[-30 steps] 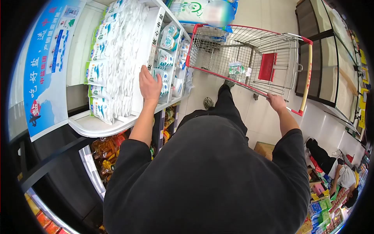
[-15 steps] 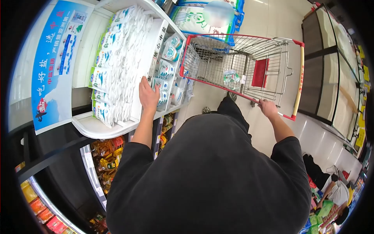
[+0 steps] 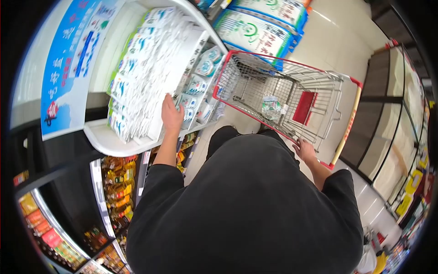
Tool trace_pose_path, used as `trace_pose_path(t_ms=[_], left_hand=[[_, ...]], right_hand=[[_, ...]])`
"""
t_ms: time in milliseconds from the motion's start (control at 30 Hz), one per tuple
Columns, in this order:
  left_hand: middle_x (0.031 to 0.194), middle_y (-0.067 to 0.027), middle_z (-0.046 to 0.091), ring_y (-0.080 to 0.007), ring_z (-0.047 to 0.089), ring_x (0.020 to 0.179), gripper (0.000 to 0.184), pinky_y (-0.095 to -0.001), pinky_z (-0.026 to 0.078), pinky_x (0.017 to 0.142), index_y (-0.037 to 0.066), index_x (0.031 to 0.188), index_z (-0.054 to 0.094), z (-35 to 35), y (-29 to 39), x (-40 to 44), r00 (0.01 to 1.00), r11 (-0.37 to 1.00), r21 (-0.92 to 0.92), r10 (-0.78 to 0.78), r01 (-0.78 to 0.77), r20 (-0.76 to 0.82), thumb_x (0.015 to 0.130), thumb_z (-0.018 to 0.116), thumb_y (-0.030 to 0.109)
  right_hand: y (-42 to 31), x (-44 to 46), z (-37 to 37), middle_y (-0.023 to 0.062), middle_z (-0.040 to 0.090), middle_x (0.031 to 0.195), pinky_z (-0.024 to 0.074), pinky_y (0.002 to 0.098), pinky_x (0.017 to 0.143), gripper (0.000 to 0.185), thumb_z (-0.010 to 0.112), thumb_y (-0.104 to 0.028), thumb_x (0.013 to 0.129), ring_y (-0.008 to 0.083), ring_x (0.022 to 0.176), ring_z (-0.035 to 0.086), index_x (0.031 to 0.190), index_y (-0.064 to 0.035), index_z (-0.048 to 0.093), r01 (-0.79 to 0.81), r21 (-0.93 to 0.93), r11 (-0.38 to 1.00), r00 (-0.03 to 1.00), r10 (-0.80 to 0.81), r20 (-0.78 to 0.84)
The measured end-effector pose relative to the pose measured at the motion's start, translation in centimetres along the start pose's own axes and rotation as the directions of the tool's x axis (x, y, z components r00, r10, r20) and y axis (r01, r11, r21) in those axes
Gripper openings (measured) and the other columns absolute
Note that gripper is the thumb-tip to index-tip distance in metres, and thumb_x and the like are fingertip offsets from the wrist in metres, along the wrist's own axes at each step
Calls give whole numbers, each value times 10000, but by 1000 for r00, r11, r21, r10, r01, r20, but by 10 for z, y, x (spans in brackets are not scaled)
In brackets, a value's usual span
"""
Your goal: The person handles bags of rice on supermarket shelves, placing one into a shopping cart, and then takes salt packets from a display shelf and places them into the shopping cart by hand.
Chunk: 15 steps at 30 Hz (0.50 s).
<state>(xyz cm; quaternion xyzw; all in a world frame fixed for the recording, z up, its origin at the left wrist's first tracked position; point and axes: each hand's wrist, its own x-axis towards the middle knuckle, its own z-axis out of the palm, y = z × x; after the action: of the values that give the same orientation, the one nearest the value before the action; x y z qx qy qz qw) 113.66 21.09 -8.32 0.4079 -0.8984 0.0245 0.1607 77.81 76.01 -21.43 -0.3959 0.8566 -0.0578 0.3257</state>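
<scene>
My left hand [image 3: 172,114] rests at the white divider of a shelf, its fingers stretched out and holding nothing. To its left lie rows of white packets [image 3: 153,68] in the white shelf unit [image 3: 109,145]; smaller blue-and-white packs [image 3: 196,84] fill compartments on its right. My right hand [image 3: 305,149] is closed on the red side rail of a shopping cart [image 3: 292,100]. Inside the wire cart lies a clear and green package [image 3: 271,108].
Large white-and-green sacks [image 3: 253,34] are stacked beyond the cart. Bins with pale contents [image 3: 388,118] stand on the right. Bottles [image 3: 119,187] fill shelves at the lower left. Part of another person [image 3: 367,261] shows at the lower right. A blue banner [image 3: 68,68] hangs at the left.
The view has turned, and the cart now sits lower and at a steeper slant. More of the sacks shows. My left hand stays by the divider; my right hand is still at the cart rail.
</scene>
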Motion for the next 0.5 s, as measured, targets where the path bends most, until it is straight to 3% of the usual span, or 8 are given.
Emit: trace_pose_path(t_ms=[100, 233, 300, 333, 367, 433, 467, 500], left_hand=[[1468, -287, 543, -420, 542, 1354, 757, -469, 447, 1151, -80, 1489, 448, 3, -5, -1, 995, 996, -27, -88, 89, 38, 893, 757, 271], [1387, -248, 616, -408, 607, 1266, 613, -464, 512, 1058, -39, 1347, 580, -21, 5, 25, 990, 990, 6, -140, 140, 6, 886, 781, 310], [1304, -187, 679, -386, 635, 1224, 455, -447, 543, 978, 2, 1189, 669, -64, 17, 56, 924, 934, -172, -258, 313, 282, 877, 794, 308], [1223, -127, 720, -349, 658, 1190, 364, -447, 537, 959, 39, 1094, 710, -63, 10, 63, 992, 981, -166, -112, 100, -65, 858, 812, 297], [1223, -127, 720, -349, 658, 1190, 364, -447, 537, 959, 39, 1094, 710, -65, -3, 72, 988, 978, -176, -128, 112, -84, 858, 812, 297], [1274, -138, 688, -345, 623, 1241, 396, -494, 489, 1026, 47, 1103, 720, -110, -12, 107, 912, 997, -29, 55, -72, -406, 826, 841, 302], [1311, -145, 665, -351, 589, 1283, 451, -533, 448, 1058, 48, 1137, 712, -125, -21, 122, 898, 1000, -4, -5, 3, -439, 810, 855, 325], [1349, -153, 641, -357, 556, 1325, 508, -572, 407, 1091, 50, 1171, 705, -141, -29, 134, 880, 997, 18, -63, 81, -470, 794, 870, 347]], right_hand=[[1, 4, 3, 214, 709, 1033, 547, 558, 823, 395, 667, -406, 983, 457, 951, 690, 1214, -91, 607, 76, 4, 997, 997, -76, -13], [-12, 15, -11, 246, 715, 1071, 553, 538, 871, 500, 759, -396, 913, 455, 1018, 689, 1281, -93, 610, -65, 9, 998, 989, 63, 134], [-28, 20, -20, 231, 725, 1099, 552, 523, 903, 515, 772, -373, 906, 443, 1047, 693, 1315, -105, 611, -87, -71, 994, 985, 97, 142], [-31, 32, -18, 222, 728, 1156, 548, 510, 943, 522, 776, -379, 898, 423, 1106, 691, 1335, -135, 629, -121, -172, 978, 966, 156, 205], [-34, 46, -19, 217, 721, 1215, 543, 496, 976, 521, 773, -378, 896, 399, 1165, 683, 1346, -149, 645, -159, -154, 975, 923, 202, 329], [-72, 73, -36, 223, 721, 1217, 539, 497, 986, 525, 767, -378, 898, 394, 1176, 680, 1348, -136, 646, -78, -275, 958, 930, 169, 326], [-99, 88, -48, 225, 721, 1218, 538, 498, 989, 527, 765, -378, 898, 393, 1180, 679, 1348, -131, 646, -50, -325, 945, 934, 159, 320], [-126, 105, -57, 228, 728, 1190, 542, 497, 974, 517, 765, -376, 903, 400, 1157, 686, 1336, -118, 652, -28, -246, 969, 965, 91, 248]])
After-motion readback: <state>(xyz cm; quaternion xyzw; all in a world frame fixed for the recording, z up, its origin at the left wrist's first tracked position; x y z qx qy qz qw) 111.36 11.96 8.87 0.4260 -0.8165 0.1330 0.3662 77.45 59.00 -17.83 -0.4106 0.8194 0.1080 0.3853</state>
